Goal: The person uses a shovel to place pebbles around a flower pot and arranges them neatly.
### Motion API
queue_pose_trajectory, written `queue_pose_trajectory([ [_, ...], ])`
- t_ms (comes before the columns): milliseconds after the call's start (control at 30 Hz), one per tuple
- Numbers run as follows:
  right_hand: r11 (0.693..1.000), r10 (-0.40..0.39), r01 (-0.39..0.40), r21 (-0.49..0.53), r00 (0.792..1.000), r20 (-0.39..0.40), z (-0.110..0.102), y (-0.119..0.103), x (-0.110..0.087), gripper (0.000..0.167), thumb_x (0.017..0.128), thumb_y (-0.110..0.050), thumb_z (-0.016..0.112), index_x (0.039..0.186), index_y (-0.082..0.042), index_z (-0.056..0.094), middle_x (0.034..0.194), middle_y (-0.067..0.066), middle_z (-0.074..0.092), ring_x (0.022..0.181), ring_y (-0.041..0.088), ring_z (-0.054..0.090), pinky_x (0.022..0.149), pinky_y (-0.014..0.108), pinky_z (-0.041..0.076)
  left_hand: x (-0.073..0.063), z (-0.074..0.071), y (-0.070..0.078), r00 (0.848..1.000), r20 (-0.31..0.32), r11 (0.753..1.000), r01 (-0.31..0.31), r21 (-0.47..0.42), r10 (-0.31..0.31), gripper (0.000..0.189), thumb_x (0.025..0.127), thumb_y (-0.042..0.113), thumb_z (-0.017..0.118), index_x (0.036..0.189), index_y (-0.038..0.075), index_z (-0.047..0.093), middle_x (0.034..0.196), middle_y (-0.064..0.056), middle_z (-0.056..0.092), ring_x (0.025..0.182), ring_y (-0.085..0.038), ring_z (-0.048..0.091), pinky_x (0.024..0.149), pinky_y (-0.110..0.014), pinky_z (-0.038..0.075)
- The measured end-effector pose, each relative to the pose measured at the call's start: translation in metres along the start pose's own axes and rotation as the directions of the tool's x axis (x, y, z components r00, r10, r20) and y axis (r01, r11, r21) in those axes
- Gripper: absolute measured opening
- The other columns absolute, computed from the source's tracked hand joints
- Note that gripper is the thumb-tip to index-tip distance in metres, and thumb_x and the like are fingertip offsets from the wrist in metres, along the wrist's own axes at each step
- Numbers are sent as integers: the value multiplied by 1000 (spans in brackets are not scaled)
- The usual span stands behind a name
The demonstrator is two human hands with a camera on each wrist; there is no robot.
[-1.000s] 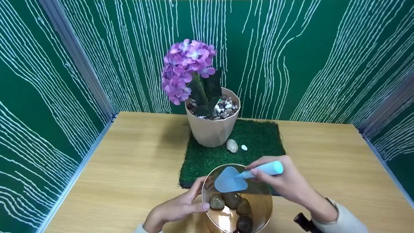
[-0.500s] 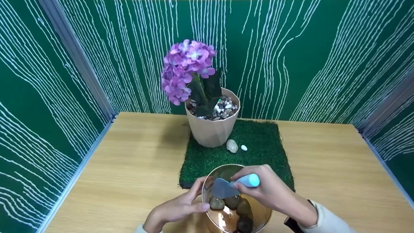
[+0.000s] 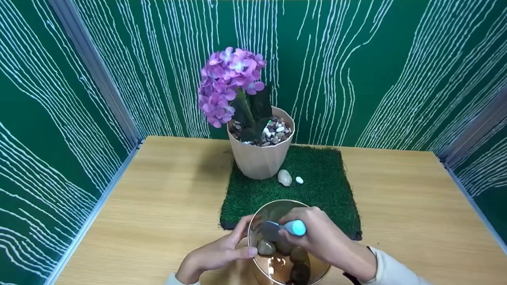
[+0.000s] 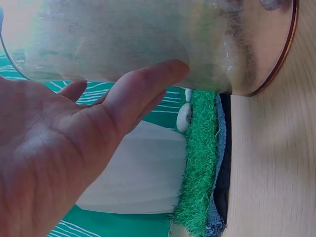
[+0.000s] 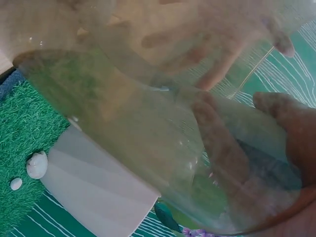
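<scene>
Gripping a blue trowel (image 3: 294, 227), the right hand (image 3: 315, 231) held it inside a glass jar (image 4: 133, 44) on the surface (image 3: 158, 221), the left hand (image 3: 216, 250) clasping the jar's side. Several dark stones (image 3: 266, 248) lay in the jar, none visibly lifted; scooping looked unfinished, with two pale stones (image 3: 284, 178) behind the jar on a grass mat (image 3: 321, 206).

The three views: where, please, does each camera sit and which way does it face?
Head: worn there, facing forward-down at the jar; left hand and right hand show.
Left wrist: worn there, facing the jar's side; left hand shows.
Right wrist: worn there, facing the jar's wall; both hands show.
Wrist views share pot and mat.
</scene>
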State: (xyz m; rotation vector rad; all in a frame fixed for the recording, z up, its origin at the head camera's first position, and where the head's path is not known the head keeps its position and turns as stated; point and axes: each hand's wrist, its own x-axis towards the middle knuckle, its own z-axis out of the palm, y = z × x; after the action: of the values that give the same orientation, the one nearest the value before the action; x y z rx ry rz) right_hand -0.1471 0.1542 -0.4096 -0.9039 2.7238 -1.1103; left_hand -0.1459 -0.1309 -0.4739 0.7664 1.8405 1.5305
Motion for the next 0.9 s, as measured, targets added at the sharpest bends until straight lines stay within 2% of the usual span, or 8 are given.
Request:
queue_pose_trajectory([
  [167, 999, -44, 44, -31, 999, -19, 9, -1, 2, 3, 96, -9, 87, 98, -9, 87, 94, -1, 83, 84, 3, 70, 77, 29, 61, -1, 0, 1, 1000, -5, 1000, -1, 22, 1, 90, 113, 61, 60, 174, 11, 15, 187, -20, 16, 174, -48, 22, 136, -75, 22],
  [267, 997, -67, 66, -51, 997, -31, 14, 0, 4, 2, 94, -9, 88, 93, -10, 86, 89, -1, 83, 81, 3, 70, 74, 29, 61, -1, 0, 1, 1000, -2, 1000, -11, 28, 11, 90, 113, 61, 59, 174, 11, 15, 187, -21, 14, 174, -49, 21, 136, -76, 21],
  [433, 999, -36, 36, -30, 999, -7, 15, 2, 6, 4, 93, -10, 88, 90, -8, 87, 88, -1, 86, 82, 2, 72, 75, 28, 62, -1, 1, 0, 1000, 4, 1000, -13, 24, 13, 92, 113, 63, 58, 174, 11, 14, 187, -21, 14, 174, -49, 21, 136, -75, 21],
  [667, 994, 38, -47, 103, 995, 92, 8, 1, 8, 8, 97, -10, 86, 94, -3, 87, 89, 3, 87, 82, 2, 73, 76, 30, 67, -1, 0, 0, 1000, 3, 1000, 12, -6, -12, 95, 112, 66, 59, 174, 11, 14, 186, -20, 17, 174, -47, 22, 136, -73, 23],
  [900, 989, 49, -66, 135, 990, 129, 4, 1, 9, 10, 99, -12, 85, 90, -6, 86, 81, -2, 83, 74, -2, 63, 73, 21, 57, 0, -1, -1, 1000, 15, 1000, -5, 0, 5, 97, 112, 68, 58, 174, 9, 12, 187, -20, 13, 175, -46, 19, 137, -72, 22],
])
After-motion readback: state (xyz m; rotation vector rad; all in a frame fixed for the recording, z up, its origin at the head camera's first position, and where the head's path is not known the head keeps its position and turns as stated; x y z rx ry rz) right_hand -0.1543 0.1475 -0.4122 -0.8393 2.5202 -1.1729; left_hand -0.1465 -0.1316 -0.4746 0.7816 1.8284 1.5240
